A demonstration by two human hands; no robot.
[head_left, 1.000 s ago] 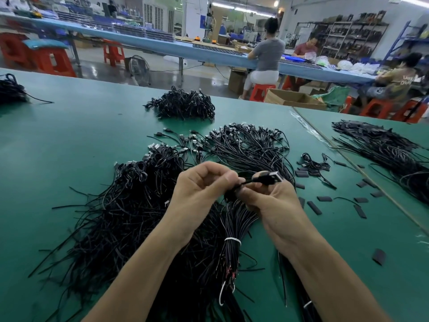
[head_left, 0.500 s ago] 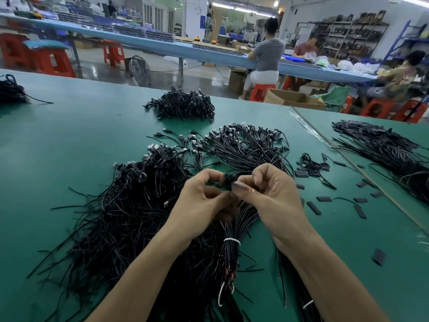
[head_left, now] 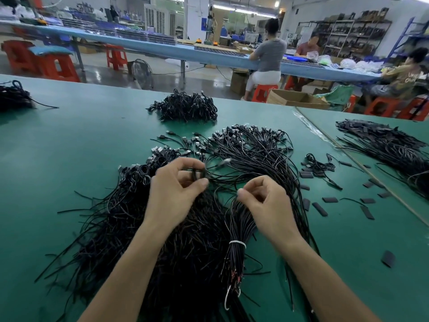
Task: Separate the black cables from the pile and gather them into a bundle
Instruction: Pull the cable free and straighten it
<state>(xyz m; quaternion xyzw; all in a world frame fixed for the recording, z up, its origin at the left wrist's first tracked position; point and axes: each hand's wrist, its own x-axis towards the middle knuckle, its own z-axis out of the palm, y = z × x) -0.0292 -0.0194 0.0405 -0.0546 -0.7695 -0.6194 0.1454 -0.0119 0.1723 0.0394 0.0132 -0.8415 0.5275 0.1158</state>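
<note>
My left hand (head_left: 178, 184) is pinching a looped black cable (head_left: 197, 173) just up-left of the tied bundle (head_left: 238, 228). My right hand (head_left: 264, 201) is curling over the bundle's top; whether it is gripping a strand I cannot tell. I am judging this mid-separation: next the cable needs drawing clear of the loose pile (head_left: 130, 205) left of the bundle, then laying alongside it.

Long blue workbench (head_left: 144, 46) is running across the hall, people (head_left: 269, 54) sitting at it among red stools (head_left: 59, 66). Floor fan (head_left: 142, 72) is standing on the glossy grey floor (head_left: 104, 73), an open cardboard box (head_left: 297, 98) showing to its right. Strip lights (head_left: 241, 9) are glowing overhead; loaded shelving (head_left: 348, 31) is lining the far wall
</note>
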